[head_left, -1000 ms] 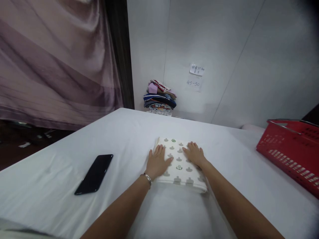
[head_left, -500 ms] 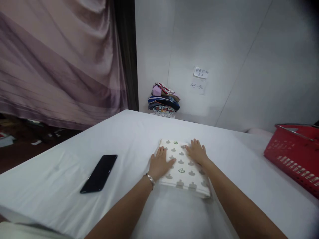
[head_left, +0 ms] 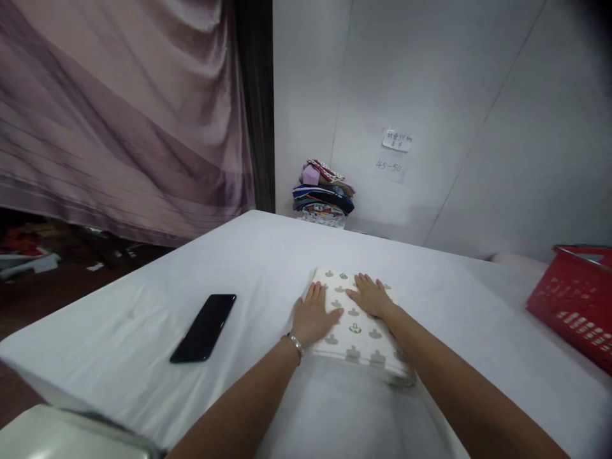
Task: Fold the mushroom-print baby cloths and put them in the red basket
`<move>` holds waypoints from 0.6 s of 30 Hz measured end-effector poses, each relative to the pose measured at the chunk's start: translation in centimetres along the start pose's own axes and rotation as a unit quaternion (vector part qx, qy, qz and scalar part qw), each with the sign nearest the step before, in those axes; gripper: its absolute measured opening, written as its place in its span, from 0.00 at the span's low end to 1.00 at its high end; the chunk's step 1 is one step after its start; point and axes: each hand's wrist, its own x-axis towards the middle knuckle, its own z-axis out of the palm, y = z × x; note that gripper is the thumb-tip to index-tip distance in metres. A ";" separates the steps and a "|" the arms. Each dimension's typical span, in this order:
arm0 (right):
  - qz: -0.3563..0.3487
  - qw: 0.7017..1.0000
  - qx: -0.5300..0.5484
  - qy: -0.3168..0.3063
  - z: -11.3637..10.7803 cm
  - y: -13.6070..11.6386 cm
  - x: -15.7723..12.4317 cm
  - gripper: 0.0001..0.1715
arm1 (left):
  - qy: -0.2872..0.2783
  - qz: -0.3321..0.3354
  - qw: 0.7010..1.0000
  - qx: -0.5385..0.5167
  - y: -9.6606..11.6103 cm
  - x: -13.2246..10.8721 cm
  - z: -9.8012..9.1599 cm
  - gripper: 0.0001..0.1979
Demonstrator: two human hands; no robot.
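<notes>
A folded white cloth [head_left: 366,347] with grey and green printed motifs lies on the white-covered table [head_left: 277,255]. My left hand [head_left: 314,317] rests flat on its left side, fingers stretched toward the far edge and thumb pointing right. On the upper right part of the cloth lies my right hand [head_left: 371,297], its fingers spread and palm down. Neither hand grips anything. A silver bracelet [head_left: 296,344] circles my left wrist.
A black phone [head_left: 204,328] lies left of the cloth. At the right edge stands a red plastic basket [head_left: 571,299]. A pile of folded clothes [head_left: 324,191] stands beyond the table against the white wall [head_left: 430,76]. A pinkish curtain [head_left: 143,115] hangs at left.
My right hand has shifted left, from the right edge of the cloth onto its top. The left hand stays in place on the cloth. The view has turned slightly left.
</notes>
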 end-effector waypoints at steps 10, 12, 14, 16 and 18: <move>-0.118 0.993 0.005 0.000 1.0 -3.5 0.0 0.42 | -0.017 0.006 0.999 0.033 0.4 -0.1 -0.1 0.39; -0.116 0.993 0.010 -0.010 1.0 -3.5 -0.2 0.42 | -0.021 0.006 0.999 0.039 0.5 -0.1 -0.2 0.39; -0.107 0.994 0.014 -0.022 0.7 -3.6 -0.8 0.41 | -0.020 0.008 0.999 0.043 0.5 -0.1 -0.1 0.39; -0.099 0.995 0.016 -0.019 0.4 -3.7 -2.1 0.41 | -0.018 0.009 0.999 0.045 0.5 -0.1 -0.1 0.37; -0.094 0.995 0.020 -0.007 0.5 -3.8 -3.8 0.41 | -0.017 0.012 0.999 0.046 0.5 -0.1 -0.1 0.37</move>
